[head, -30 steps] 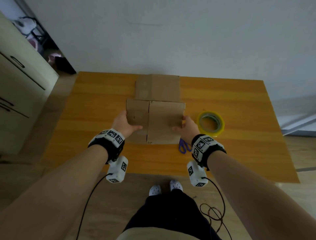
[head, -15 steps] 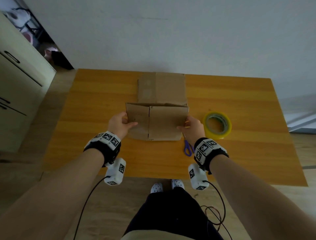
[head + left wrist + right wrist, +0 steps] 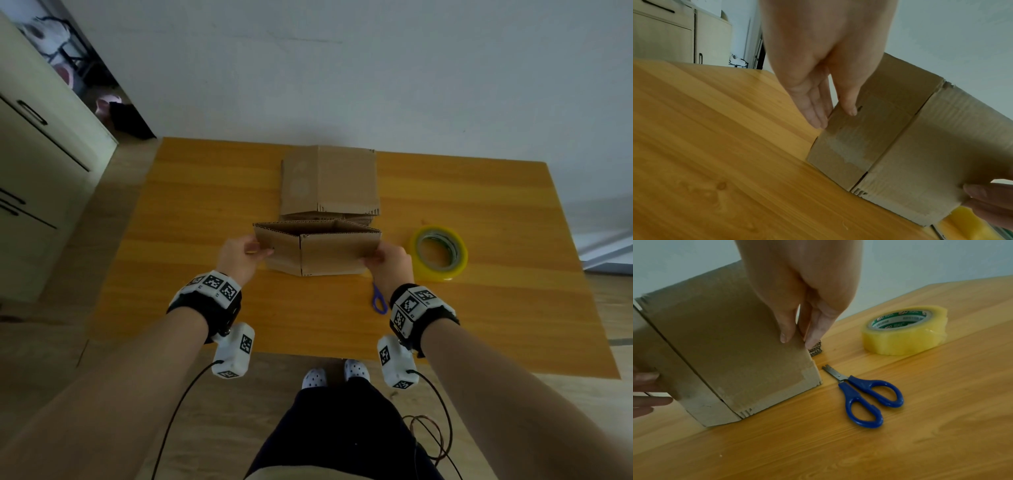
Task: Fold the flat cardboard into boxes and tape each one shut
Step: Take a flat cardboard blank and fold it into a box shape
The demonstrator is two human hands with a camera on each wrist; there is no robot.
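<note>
So, cardboard (image 3: pixel 317 251): stood on edge on the table (image 3: pixel 212 192), half popped open, in front of the flat stack (image 3: pixel 329 181).
Left hand (image 3: pixel 239 255): left edge is pinched.
Right hand (image 3: pixel 388 262): right edge is pinched.
Handling: likely light, stiff, creased; best squeezed by the 2 outer folds.
Tape roll (image 3: pixel 439 253): parked just right.

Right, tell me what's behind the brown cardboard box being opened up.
Behind the half-opened brown cardboard box lies a stack of flat brown cardboard sheets on the orange wooden table. The stack's near edge is hidden by the box.
</note>
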